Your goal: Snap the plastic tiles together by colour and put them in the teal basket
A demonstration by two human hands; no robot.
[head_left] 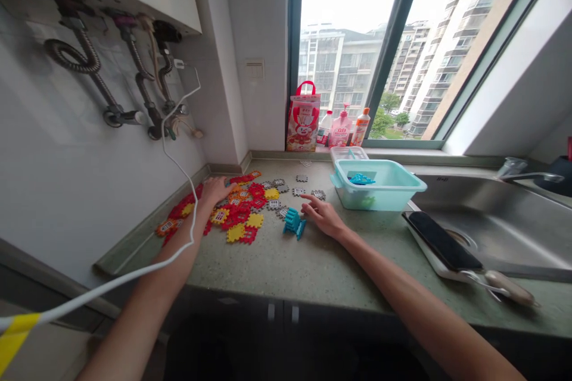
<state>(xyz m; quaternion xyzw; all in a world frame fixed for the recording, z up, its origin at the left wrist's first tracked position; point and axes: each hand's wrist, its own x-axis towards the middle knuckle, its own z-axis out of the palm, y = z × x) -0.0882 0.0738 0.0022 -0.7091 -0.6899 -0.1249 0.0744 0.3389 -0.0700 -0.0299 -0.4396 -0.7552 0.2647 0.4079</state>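
Note:
Reaching into a spread of interlocking plastic toy tiles, mostly red (pixel 241 214) with some yellow tiles (pixel 236 233), is my left hand (pixel 215 190). Its fingers are bent together at the far side of the heap, by a small grey-blue piece; what they pinch is hidden. Beside a small cluster of blue interlocking tiles (pixel 292 223) rests my right hand (pixel 325 217), fingers apart and nothing in it. The blue tiles stand on edge on the counter, just left of that hand. Several grey tiles (pixel 274 205) lie between the heap and my right hand.
A light teal plastic tub (pixel 379 199) holding blue pieces (pixel 361 179) stands right of the hands. Beyond it is a steel sink (pixel 513 214), with a black phone (pixel 442 241) at its near edge. A white cable (pixel 179 253) hangs across my left forearm.

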